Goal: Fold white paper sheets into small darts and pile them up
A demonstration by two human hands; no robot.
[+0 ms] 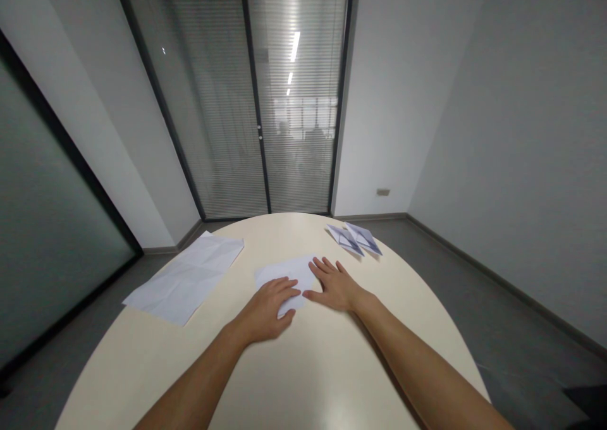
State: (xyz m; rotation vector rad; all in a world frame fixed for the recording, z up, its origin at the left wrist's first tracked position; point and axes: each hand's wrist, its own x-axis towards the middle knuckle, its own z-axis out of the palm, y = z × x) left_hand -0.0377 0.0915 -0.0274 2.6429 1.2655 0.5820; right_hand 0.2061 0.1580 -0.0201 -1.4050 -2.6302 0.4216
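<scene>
A white sheet of paper (284,269) lies flat on the round table, partly covered by both hands. My left hand (270,307) rests on its lower left part, fingers stretched toward the right and thumb apart. Over the right edge of the sheet lies my right hand (332,286), its fingers spread and its thumb pointing left. The thumb of the right hand comes close to the fingertips of the left. Neither hand grips anything.
Larger creased white sheets (190,278) lie at the table's left edge. Two folded paper pieces (353,238) sit near the far right rim of the cream table (289,386). Beyond stands a glass partition with blinds (298,164).
</scene>
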